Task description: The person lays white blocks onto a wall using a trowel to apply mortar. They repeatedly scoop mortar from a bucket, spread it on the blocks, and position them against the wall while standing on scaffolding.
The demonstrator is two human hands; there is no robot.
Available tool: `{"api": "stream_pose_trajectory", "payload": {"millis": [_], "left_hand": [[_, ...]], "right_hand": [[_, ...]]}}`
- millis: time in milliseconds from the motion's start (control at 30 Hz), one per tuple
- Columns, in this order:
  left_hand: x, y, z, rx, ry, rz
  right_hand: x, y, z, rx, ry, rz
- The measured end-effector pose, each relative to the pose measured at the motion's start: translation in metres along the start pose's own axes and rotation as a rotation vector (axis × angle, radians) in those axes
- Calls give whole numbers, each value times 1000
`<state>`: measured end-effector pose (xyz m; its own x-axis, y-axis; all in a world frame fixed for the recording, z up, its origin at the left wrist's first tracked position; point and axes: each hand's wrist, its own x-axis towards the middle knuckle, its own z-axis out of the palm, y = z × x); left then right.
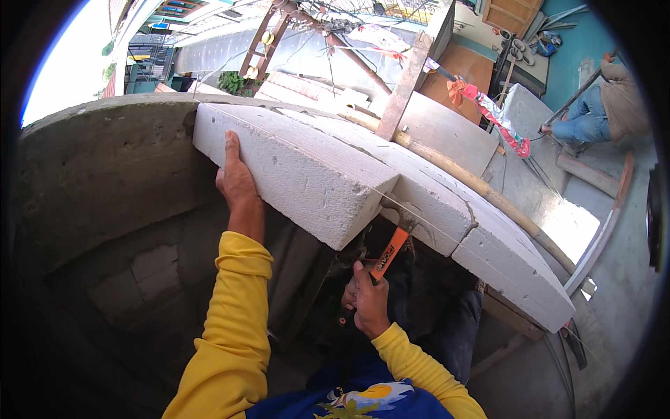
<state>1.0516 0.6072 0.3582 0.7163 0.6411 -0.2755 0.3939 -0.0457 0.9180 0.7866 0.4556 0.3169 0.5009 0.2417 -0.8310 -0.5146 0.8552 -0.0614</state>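
The white block [286,176] lies ahead, long axis slanting closer rightward — left hand [241,190] partly open, touching its near face; right hand [367,300] wrapped round a hammer [392,253] near its right end.

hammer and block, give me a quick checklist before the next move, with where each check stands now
1. Left hand on block: ok, it touches the front near the left end.
2. Right hand on hammer: ok, fingers wrapped round the handle.
3. Left hand away from hammer: ok, the hammer is by the block's right end.
4. Hammer touching block: cannot tell.
5. Block flush with next block: not ok if flush is wanted, a step shows between their front faces.
6. Other person well away: ok, off at the far right.
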Motion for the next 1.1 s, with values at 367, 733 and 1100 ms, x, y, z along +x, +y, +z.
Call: {"api": "stream_pose_trajectory", "payload": {"millis": [367,733,1100], "left_hand": [[-7,4,3,29,13,19],[-11,8,7,38,68,37],[-12,10,8,19,69,35]], "right_hand": [[2,5,-2,86,2,-27],[2,4,-4,66,-5,-95],[-3,12,7,85,-46,-183]]}}
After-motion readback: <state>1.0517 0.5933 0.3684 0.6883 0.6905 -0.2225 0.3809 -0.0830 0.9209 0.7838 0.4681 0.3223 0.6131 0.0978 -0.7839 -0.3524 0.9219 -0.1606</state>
